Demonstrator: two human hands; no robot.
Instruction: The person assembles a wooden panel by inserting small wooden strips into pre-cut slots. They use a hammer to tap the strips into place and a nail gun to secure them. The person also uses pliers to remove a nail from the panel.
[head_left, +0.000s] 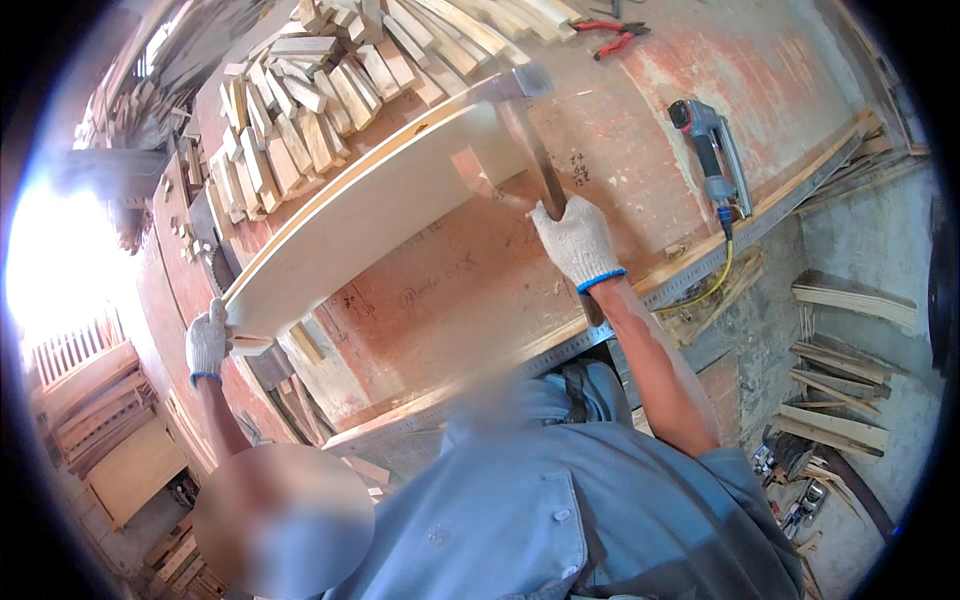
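My left hand (pixel 207 341), in a white knit glove with a blue cuff, is closed on the near left end of a long pale panel (pixel 370 210) edged with wooden strips. The panel stands tilted on its edge on the workbench. My right hand (pixel 580 240), also gloved, wraps round the wooden handle of a hammer (pixel 545 165). The hammer's head is raised by the panel's far right end; whether it touches is unclear. A small wood block (pixel 475 170) shows against the panel's inner face near that end.
Many cut wood strips (pixel 300 110) are heaped behind the panel. A nail gun (pixel 712 155) with a yellow hose (pixel 715 285) lies on the right of the reddish bench (pixel 440 300). Red-handled pliers (pixel 618 40) lie at the far side. A saw blade (pixel 215 268) stands near my left hand.
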